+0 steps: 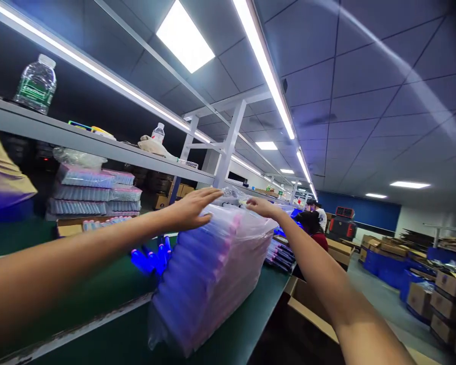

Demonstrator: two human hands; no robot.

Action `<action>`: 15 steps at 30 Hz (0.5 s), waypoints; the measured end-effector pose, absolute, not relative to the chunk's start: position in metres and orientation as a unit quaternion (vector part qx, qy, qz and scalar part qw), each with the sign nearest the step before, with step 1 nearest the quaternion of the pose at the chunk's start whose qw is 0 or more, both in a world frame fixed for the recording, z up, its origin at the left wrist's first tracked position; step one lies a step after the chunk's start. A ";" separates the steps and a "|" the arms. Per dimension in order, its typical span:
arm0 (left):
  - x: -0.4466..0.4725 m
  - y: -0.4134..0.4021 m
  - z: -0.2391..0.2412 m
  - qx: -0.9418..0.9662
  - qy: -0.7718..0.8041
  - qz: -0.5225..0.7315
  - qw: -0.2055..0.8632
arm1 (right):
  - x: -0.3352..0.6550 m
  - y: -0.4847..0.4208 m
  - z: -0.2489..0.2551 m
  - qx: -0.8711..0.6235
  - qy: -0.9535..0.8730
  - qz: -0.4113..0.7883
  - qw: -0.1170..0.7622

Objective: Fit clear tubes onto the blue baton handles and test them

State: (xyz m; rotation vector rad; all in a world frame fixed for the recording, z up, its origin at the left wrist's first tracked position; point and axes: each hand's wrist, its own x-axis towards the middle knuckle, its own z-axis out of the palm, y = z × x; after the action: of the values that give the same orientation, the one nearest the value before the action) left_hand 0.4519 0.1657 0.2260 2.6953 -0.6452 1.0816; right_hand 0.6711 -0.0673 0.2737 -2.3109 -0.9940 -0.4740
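Right now, the left hand (194,208) is spread wide by the top of a big plastic bag (237,279). The right hand (264,207) has bent fingers near the bag's far top; I cannot tell if it pinches the plastic. The bag stands on the green counter (260,299), below both hands. It looks full of pink-ended tubes, so filling seems done, but I cannot tell if its top is closed. Some loose blue tubes (152,259) lie beside it, not bagged. Wrapped stacks (95,191) sit farther left, and an open cardboard box (316,317) is low on the right.

Bagged bundle (215,279) on bench (255,305), left of carton (314,319)
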 end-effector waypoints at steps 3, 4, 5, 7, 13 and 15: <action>0.483 0.154 0.250 0.937 -0.264 0.227 0.028 | 0.714 -0.066 0.270 -0.921 -0.320 -0.078 0.208; 0.490 0.153 0.249 0.936 -0.278 0.215 0.003 | 0.725 -0.066 0.268 -0.932 -0.304 -0.053 0.191; 0.495 0.153 0.244 0.928 -0.293 0.228 -0.025 | 0.735 -0.065 0.267 -0.940 -0.289 -0.030 0.179; 0.499 0.154 0.230 0.900 -0.313 0.294 -0.078 | 0.752 -0.064 0.266 -0.949 -0.265 0.014 0.168; 0.477 0.148 0.224 0.947 -0.199 0.252 -0.020 | 0.790 -0.064 0.276 -0.946 -0.211 0.163 0.183; 0.474 0.146 0.242 0.971 -0.110 0.176 0.116 | 0.801 -0.067 0.282 -0.939 -0.196 0.211 0.189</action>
State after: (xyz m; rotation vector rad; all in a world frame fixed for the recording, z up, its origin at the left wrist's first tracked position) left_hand 0.4742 0.1464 0.2423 2.8449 -0.3232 0.5153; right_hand 0.8006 -0.0669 0.2822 -2.6411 -0.5508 0.5921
